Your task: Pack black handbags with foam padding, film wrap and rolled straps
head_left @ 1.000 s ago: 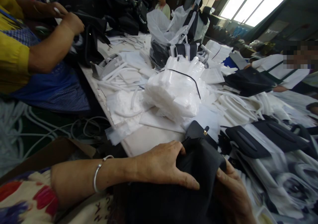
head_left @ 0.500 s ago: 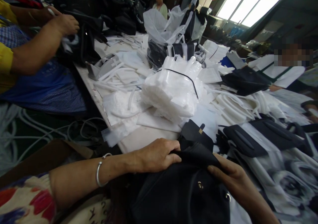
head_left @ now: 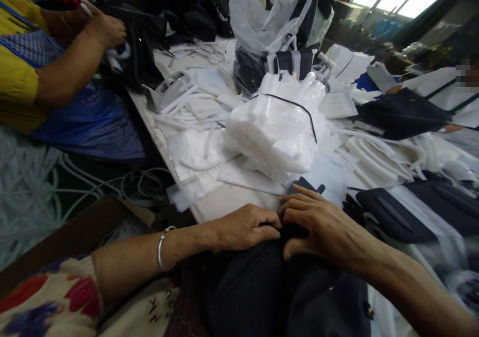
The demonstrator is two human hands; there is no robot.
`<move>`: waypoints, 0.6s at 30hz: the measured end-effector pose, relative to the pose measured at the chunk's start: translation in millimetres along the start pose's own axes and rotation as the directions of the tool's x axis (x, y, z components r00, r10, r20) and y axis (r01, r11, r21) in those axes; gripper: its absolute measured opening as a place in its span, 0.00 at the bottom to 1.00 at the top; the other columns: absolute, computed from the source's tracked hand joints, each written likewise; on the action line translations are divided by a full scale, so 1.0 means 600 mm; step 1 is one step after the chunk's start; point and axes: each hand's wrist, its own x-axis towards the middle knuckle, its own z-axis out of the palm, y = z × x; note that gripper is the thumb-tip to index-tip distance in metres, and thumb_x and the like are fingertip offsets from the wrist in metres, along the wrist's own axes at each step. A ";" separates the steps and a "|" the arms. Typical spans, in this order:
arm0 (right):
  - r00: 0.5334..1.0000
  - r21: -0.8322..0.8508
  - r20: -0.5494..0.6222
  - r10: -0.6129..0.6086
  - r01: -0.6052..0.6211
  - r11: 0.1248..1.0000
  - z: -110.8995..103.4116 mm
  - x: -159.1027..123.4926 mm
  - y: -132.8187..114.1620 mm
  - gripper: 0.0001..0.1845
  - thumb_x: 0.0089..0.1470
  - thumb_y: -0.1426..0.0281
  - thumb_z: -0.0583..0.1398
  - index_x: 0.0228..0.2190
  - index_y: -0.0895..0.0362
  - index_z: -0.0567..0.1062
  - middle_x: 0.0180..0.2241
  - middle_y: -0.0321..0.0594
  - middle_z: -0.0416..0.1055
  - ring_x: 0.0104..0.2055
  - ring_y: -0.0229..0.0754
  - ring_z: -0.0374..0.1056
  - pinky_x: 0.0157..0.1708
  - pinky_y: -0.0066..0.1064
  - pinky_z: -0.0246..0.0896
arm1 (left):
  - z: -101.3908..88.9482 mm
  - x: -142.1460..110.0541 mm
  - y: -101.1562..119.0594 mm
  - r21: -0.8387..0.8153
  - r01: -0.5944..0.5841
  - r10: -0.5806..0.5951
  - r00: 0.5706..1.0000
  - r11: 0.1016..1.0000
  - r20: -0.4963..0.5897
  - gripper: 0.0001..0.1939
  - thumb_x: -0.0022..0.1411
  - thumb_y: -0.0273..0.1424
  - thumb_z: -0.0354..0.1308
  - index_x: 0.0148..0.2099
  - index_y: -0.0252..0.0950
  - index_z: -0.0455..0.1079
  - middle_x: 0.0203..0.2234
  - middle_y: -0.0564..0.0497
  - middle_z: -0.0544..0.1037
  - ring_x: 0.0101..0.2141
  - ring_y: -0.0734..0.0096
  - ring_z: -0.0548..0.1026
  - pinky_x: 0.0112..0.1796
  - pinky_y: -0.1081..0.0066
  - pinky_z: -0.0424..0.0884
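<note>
A black handbag (head_left: 269,292) lies in my lap against the table's near edge. My left hand (head_left: 243,225) rests on its top edge with the fingers curled over it; a silver bangle (head_left: 161,247) is on that wrist. My right hand (head_left: 318,225) lies on the bag's top beside the left, fingers bent and pressing down, fingertips nearly meeting the left's. A small black flap (head_left: 305,183) sticks out from behind the right hand.
A heap of white foam wrappers (head_left: 277,127) and loose white sleeves cover the table (head_left: 224,205). Black bag panels (head_left: 392,215) lie at right. A clear plastic bag (head_left: 262,28) stands at the back. A co-worker's arm (head_left: 71,63) handles black material at far left. A cardboard box (head_left: 75,227) sits below left.
My right hand has come up from the bag's right side onto its top, beside the left hand. The bag's top has been pressed flat, hiding the metal clasp.
</note>
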 end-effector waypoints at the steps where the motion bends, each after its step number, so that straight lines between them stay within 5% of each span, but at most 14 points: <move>1: 1.000 0.014 -0.005 -0.024 0.024 1.000 0.003 -0.006 0.004 0.21 0.47 0.49 0.65 0.29 0.54 0.74 0.32 0.36 0.75 0.51 0.49 0.70 0.66 0.50 0.43 | 0.001 -0.003 -0.002 -0.040 0.006 -0.006 1.000 0.999 0.001 0.08 0.65 0.32 0.54 0.41 0.34 0.73 0.33 0.54 0.75 0.35 0.73 0.71 0.39 0.76 0.65; 6: 0.987 -0.054 -0.114 -0.116 0.111 0.992 0.013 -0.044 -0.005 0.09 0.58 0.62 0.63 0.30 0.54 0.72 0.34 0.36 0.77 0.51 0.46 0.71 0.67 0.49 0.42 | 0.009 -0.007 -0.030 -0.184 0.219 -0.236 0.969 0.958 -0.079 0.16 0.66 0.36 0.53 0.52 0.34 0.68 0.45 0.48 0.76 0.46 0.67 0.72 0.48 0.70 0.66; 8: 0.981 -0.099 -0.134 -0.139 0.126 0.987 0.015 -0.051 -0.013 0.07 0.58 0.64 0.62 0.30 0.53 0.72 0.36 0.36 0.77 0.51 0.45 0.71 0.67 0.49 0.42 | 0.014 -0.001 -0.047 -0.218 0.286 -0.296 0.955 0.933 -0.015 0.20 0.64 0.38 0.56 0.55 0.34 0.66 0.48 0.46 0.75 0.48 0.65 0.72 0.49 0.68 0.66; 14: 0.977 -0.105 -0.106 -0.185 0.174 0.979 0.012 -0.057 -0.015 0.09 0.61 0.67 0.59 0.29 0.53 0.69 0.34 0.35 0.76 0.43 0.42 0.73 0.66 0.46 0.45 | 0.031 0.039 -0.068 -0.270 0.344 -0.290 0.931 0.899 0.220 0.20 0.59 0.46 0.59 0.44 0.35 0.70 0.34 0.53 0.75 0.35 0.69 0.71 0.36 0.72 0.67; 18: 0.984 -0.087 -0.149 -0.097 0.084 0.993 0.007 -0.064 0.001 0.13 0.63 0.62 0.57 0.28 0.53 0.69 0.25 0.34 0.71 0.30 0.38 0.70 0.48 0.35 0.64 | 0.036 0.060 -0.053 -0.199 0.210 -0.186 0.973 0.957 0.135 0.17 0.61 0.44 0.56 0.43 0.35 0.67 0.35 0.52 0.74 0.35 0.67 0.71 0.37 0.71 0.66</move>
